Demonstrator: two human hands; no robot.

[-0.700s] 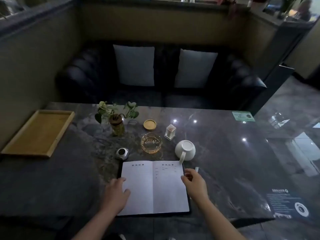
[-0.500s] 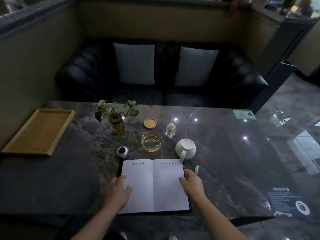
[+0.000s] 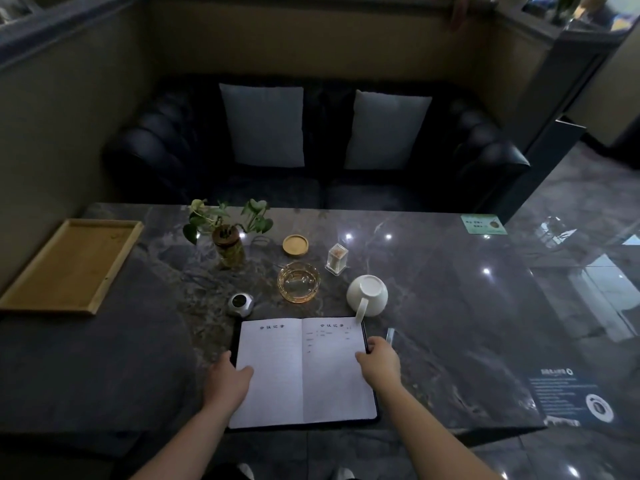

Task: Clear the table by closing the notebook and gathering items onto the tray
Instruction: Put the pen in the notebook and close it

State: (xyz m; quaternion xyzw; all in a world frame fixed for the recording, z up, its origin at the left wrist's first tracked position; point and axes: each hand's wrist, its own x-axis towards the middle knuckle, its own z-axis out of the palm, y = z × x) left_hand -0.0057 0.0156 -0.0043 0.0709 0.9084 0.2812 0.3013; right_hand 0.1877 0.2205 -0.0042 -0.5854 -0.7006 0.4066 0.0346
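From the head view, we are looking down at the notebook (image 3: 302,372) lying open and flat at the near edge of the table (image 3: 450,306), its spine running away from us and its top toward the sofa (image 3: 318,147). Our left hand (image 3: 228,379) is resting on the left page with fingers spread loosely, gripping nothing. Our right hand (image 3: 379,358) is curling its fingers over the right edge; whether they are pinching the cover we cannot tell in this dim light. A pen (image 3: 390,336) is lying just beside that hand. Beyond the notebook, the mug (image 3: 367,295) is sitting upside down, its handle touching the top corner. The tray (image 3: 69,265) is lying well apart at the far left, with bare dark marble between.
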